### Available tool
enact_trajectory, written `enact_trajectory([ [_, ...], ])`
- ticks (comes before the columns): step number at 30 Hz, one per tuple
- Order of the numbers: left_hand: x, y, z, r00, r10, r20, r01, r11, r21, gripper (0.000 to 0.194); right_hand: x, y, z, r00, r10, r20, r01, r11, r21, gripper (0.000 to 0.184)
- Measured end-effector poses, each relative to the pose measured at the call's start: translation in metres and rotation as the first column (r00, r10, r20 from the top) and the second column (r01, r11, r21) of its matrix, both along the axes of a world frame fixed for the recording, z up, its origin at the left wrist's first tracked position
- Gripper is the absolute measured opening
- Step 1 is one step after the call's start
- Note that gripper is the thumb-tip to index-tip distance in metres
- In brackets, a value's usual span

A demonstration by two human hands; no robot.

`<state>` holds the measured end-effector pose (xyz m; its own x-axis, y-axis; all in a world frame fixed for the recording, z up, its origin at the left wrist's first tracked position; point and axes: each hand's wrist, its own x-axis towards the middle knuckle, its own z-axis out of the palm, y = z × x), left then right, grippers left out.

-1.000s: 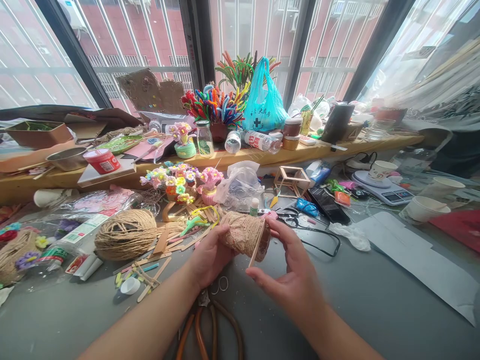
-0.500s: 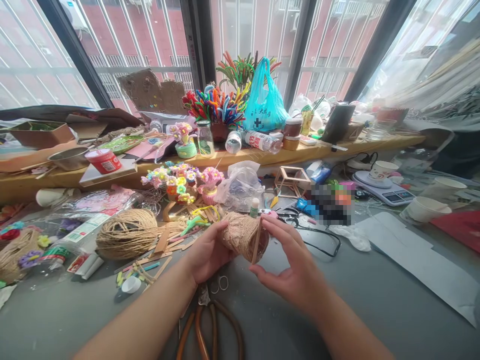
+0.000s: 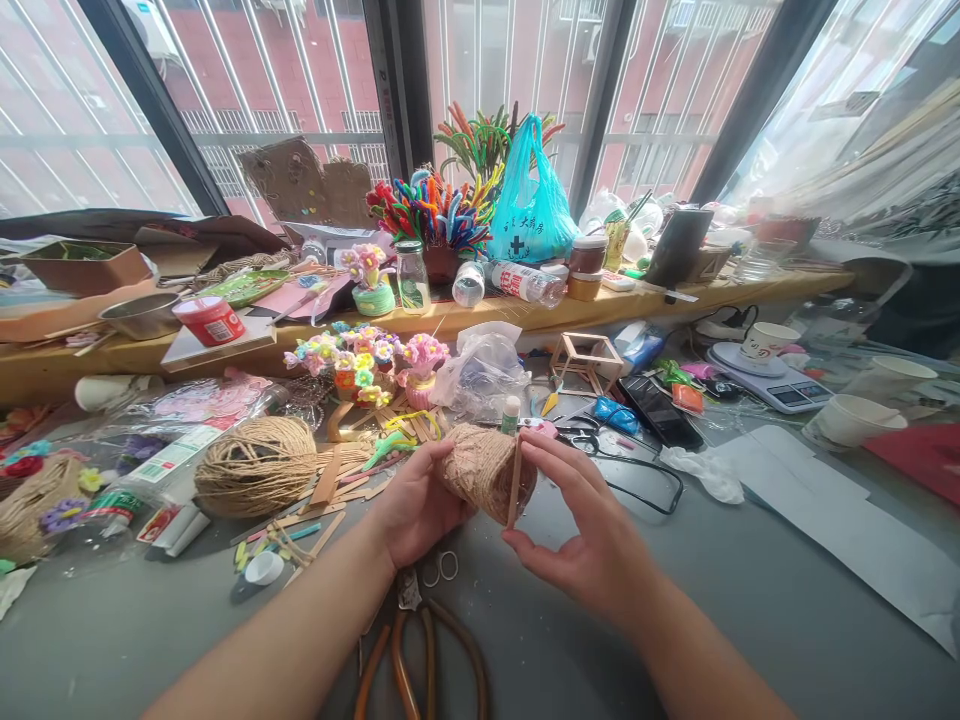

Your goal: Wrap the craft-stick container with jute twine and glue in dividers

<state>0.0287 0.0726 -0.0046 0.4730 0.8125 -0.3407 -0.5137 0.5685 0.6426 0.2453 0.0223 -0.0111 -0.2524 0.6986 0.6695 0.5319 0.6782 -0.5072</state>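
My left hand [image 3: 427, 507] is wrapped round a twine-covered cup [image 3: 478, 472], tipped on its side with its open end facing right. Across that opening stands a short wooden craft stick [image 3: 515, 482]. My right hand [image 3: 581, 520] pinches the stick by its two ends, thumb below and fingers above. Just behind the cup stands a small tube with a pale cap [image 3: 510, 414]. Below my hands lie pliers with orange-brown handles [image 3: 401, 650] and the finger rings of small scissors [image 3: 448, 566].
To the left are a ball of twine [image 3: 256, 465], loose craft sticks [image 3: 326, 485] and a plastic bottle [image 3: 112, 515]. Glasses [image 3: 667, 505], a phone [image 3: 660, 412], white paper [image 3: 832, 520] and a kitchen scale [image 3: 780, 380] lie to the right. A crowded wooden ledge [image 3: 427, 325] runs behind.
Both hands keep nearly the same pose, with the cup and stick between them. The whole view has shifted very slightly.
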Motion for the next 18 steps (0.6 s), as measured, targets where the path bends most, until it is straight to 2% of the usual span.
enact_trajectory([
  [4, -0.001, 0.001, 0.001, 1.0, 0.01, 0.008, -0.01, 1.0, -0.002, 0.042, 0.0, 0.0, -0.002, 1.0, 0.004, -0.011, -0.004, 1.0, -0.019, 0.083],
  [9, -0.001, 0.0, 0.002, 0.999, 0.033, -0.016, -0.032, 0.997, 0.073, 0.039, 0.0, 0.001, -0.004, 0.999, -0.001, -0.038, 0.0, 1.0, -0.011, 0.078],
  [15, -0.002, 0.002, -0.004, 0.993, 0.119, 0.015, -0.12, 0.978, 0.168, 0.035, -0.004, 0.004, -0.014, 0.999, -0.049, 0.02, 0.047, 0.995, 0.083, 0.08],
  [18, -0.003, 0.002, -0.004, 0.99, 0.136, -0.025, -0.129, 0.97, 0.204, 0.037, -0.009, 0.004, -0.019, 0.996, -0.084, 0.012, 0.082, 0.992, 0.095, 0.083],
])
